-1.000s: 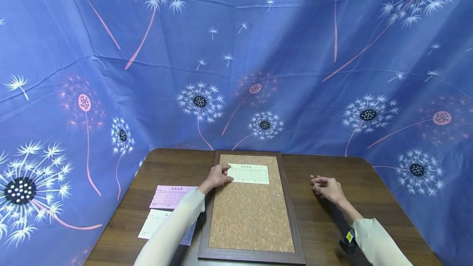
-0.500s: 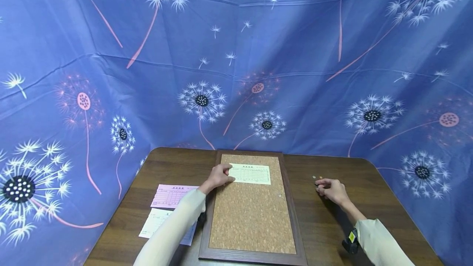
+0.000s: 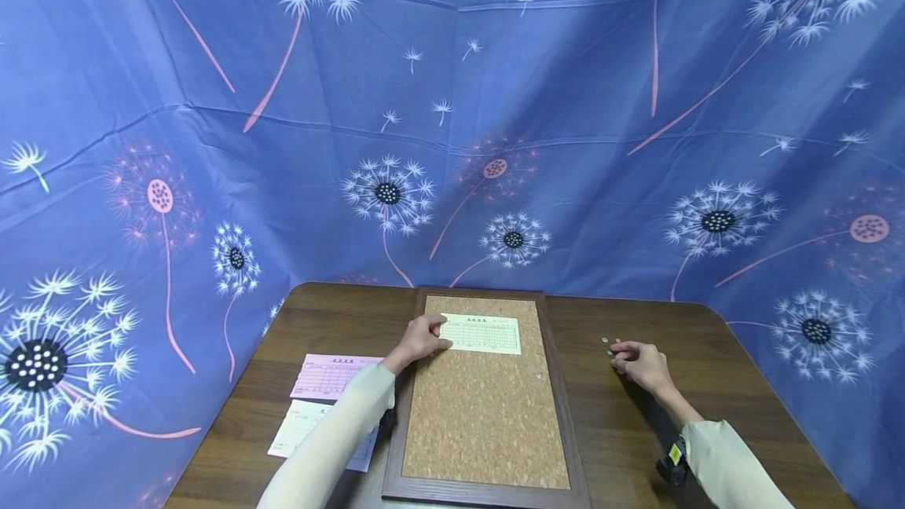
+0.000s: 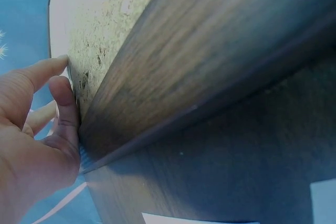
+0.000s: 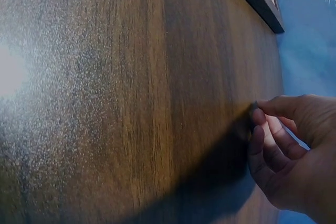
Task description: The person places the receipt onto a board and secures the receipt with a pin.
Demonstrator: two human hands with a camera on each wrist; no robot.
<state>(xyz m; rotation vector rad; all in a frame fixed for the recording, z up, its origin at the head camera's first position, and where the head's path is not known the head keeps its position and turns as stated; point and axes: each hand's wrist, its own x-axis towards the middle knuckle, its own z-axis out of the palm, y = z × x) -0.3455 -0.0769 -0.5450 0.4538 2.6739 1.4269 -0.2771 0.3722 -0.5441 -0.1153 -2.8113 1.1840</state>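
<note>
So the left hand is resting on the left edge of a pale yellow form slip at the far end of the cork board, fingers fairly straight and pressing it flat against the cork rather than gripping it. The right hand is out on the wooden table to the right of the board, fingers curled in toward the tabletop right next to a few tiny pushpins. From the wrist view the fingertips look pinched together, but I honestly can't tell whether there's actually a pin between them, it's too small and shadowed.

What could go wrong here, as I see it:

- Those pins are tiny and lie loose on smooth wood. A sloppy pinch could flick one away, or roll it toward the far edge of the table.
- Grabbing one by the point end means a pricked finger.
- The slip is only held along its left side. If that hand lifts or slides, the paper could skew or drift on the cork, and it'd end up crooked.
- The right side of the slip is free, so a sleeve or a bump could curl it up.

There's also a pink form and a white one sitting near left on the table, close to the left forearm, so they could easily get dragged.
</note>
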